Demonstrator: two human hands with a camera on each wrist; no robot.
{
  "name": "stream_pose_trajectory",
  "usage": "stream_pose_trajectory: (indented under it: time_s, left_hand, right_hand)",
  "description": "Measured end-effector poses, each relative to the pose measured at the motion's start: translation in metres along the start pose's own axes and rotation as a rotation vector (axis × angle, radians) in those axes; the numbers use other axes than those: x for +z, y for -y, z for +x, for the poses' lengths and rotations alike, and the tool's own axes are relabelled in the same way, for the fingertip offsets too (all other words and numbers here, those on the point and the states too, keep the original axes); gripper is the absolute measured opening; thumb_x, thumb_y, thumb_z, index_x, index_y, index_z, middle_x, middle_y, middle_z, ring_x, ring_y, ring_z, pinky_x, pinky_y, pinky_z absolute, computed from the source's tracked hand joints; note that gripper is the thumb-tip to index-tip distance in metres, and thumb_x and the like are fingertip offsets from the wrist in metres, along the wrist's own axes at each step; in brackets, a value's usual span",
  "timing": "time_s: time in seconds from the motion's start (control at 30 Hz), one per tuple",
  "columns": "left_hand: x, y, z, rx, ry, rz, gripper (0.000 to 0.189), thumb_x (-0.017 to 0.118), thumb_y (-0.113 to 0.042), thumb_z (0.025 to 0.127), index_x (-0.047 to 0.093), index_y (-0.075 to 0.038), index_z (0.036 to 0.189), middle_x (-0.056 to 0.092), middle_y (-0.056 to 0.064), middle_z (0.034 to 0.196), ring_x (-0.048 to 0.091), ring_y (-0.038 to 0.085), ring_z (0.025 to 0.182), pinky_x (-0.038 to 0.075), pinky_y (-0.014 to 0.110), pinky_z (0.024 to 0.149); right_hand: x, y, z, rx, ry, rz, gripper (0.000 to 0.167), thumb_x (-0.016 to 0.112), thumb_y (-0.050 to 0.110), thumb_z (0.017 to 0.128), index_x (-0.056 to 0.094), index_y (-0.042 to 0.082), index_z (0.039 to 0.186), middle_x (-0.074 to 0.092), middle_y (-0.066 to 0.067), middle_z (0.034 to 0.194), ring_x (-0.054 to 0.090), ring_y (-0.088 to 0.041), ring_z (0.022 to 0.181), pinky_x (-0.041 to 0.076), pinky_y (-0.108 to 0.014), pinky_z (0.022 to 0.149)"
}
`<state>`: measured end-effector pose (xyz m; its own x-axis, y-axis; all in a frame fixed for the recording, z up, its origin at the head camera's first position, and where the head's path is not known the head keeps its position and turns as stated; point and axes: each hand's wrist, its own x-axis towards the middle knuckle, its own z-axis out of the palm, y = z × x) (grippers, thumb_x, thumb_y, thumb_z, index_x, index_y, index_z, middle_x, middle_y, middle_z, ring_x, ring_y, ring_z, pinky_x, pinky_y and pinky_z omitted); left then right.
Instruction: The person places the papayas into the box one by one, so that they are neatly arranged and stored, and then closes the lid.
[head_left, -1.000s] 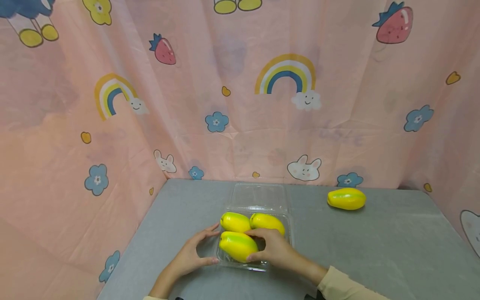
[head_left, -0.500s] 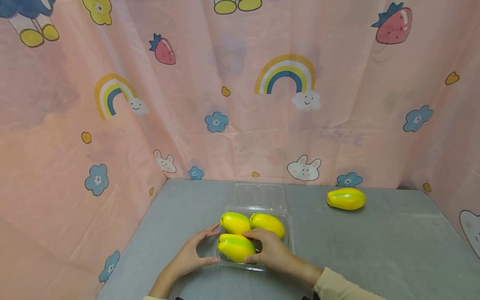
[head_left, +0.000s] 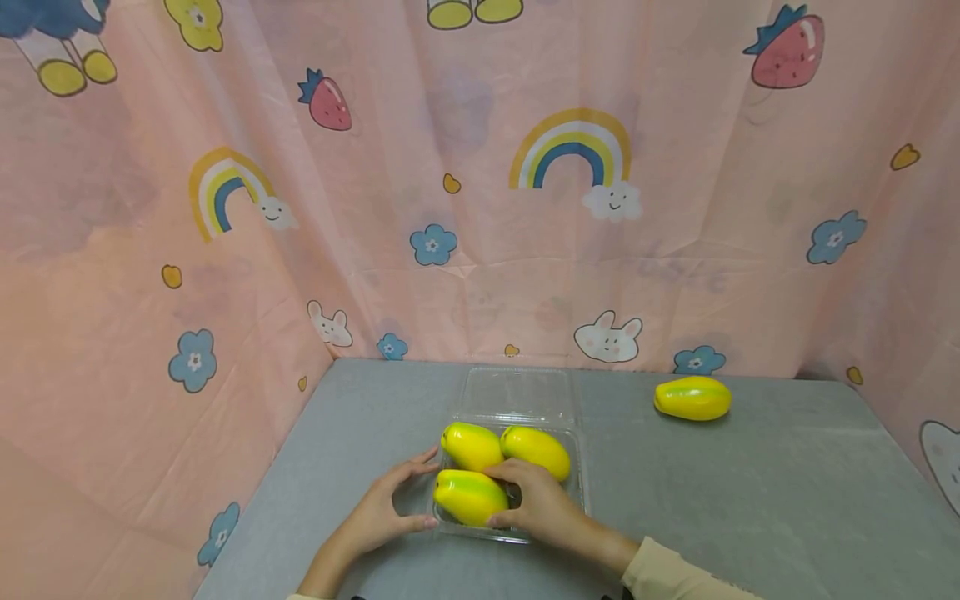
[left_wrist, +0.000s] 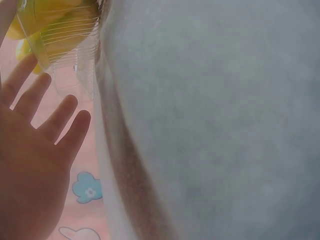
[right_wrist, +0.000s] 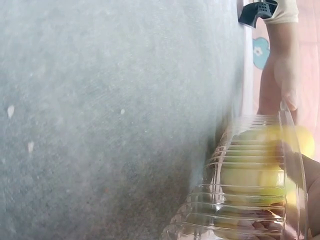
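My right hand (head_left: pixel 543 504) grips the right end of a yellow-green papaya (head_left: pixel 470 497) in the front left part of a clear plastic clamshell box (head_left: pixel 585 483). Two more papayas, the back left one (head_left: pixel 472 446) and the back right one (head_left: pixel 536 452), lie behind it in the box. At the box's left side, my left hand (head_left: pixel 386 504) has its thumb and fingertips at the wall. The left wrist view shows the fingers (left_wrist: pixel 63 115) of that hand spread and fairly straight beside the ribbed plastic. In the right wrist view, the box wall (right_wrist: pixel 250 175) partly covers the fruit.
The clear lid (head_left: pixel 517 396) is folded back flat behind the box. Another papaya (head_left: pixel 692 397) lies alone at the back right of the grey table (head_left: pixel 750 492). A pink patterned curtain (head_left: pixel 480 283) hangs behind the table and along both sides.
With the front papaya in its grip, my right hand has shifted slightly left and toward me. That papaya now sits closer to the box's left wall. My left hand has stayed put.
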<state>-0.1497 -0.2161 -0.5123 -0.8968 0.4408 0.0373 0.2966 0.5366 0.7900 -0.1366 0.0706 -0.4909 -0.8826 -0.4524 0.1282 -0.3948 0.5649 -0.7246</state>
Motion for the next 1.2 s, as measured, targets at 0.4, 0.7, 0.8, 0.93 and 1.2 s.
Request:
stream_pose_trajectory:
  time_s: [0.4,0.7,0.8,0.93,1.2]
  left_hand:
    - [-0.0003,-0.0006,0.0002,0.007,0.002,-0.003,0.072,0.084,-0.046,0.074,0.053,-0.034,0.138,0.036,-0.016,0.159,0.036,0.024,0.149,0.034,0.057,0.117]
    - [0.0005,0.0006,0.0002,0.006,-0.002,0.005,0.073,0.083,-0.048,0.073,0.053,-0.034,0.138,0.037,-0.014,0.159,0.037,0.024,0.149,0.036,0.055,0.117]
    - [0.0003,0.0002,0.0003,0.017,-0.003,0.017,0.072,0.083,-0.048,0.074,0.053,-0.032,0.138,0.038,-0.011,0.159,0.037,0.025,0.148,0.037,0.055,0.116]
    - [0.0005,0.0001,0.0,0.021,-0.004,0.019,0.072,0.083,-0.048,0.074,0.053,-0.032,0.138,0.038,-0.011,0.159,0.038,0.025,0.148,0.037,0.054,0.116]
    - [0.0005,-0.0006,-0.0007,0.01,-0.005,0.002,0.072,0.084,-0.047,0.073,0.054,-0.034,0.137,0.038,-0.014,0.158,0.037,0.024,0.148,0.039,0.053,0.116]
  right_hand:
    - [-0.0001,0.0011,0.001,0.003,0.007,-0.008,0.062,0.087,0.03,0.073,0.066,0.01,0.127,0.07,0.002,0.12,0.064,-0.014,0.106,0.056,-0.031,0.093]
    - [0.0002,0.001,0.0006,0.001,-0.005,-0.006,0.062,0.087,0.031,0.072,0.066,0.009,0.126,0.071,0.001,0.119,0.064,-0.015,0.104,0.056,-0.031,0.091]
    - [-0.0001,0.0011,0.0005,-0.001,-0.009,-0.008,0.062,0.088,0.03,0.072,0.066,0.009,0.126,0.071,0.001,0.119,0.065,-0.016,0.105,0.055,-0.032,0.092]
    - [0.0007,0.0006,0.0004,-0.009,-0.015,-0.018,0.063,0.088,0.03,0.071,0.067,0.01,0.126,0.071,0.001,0.118,0.065,-0.015,0.105,0.055,-0.032,0.093]
    - [0.0012,0.0001,0.0008,-0.008,-0.017,-0.023,0.063,0.088,0.03,0.07,0.066,0.01,0.126,0.071,0.001,0.118,0.065,-0.015,0.105,0.055,-0.032,0.092]
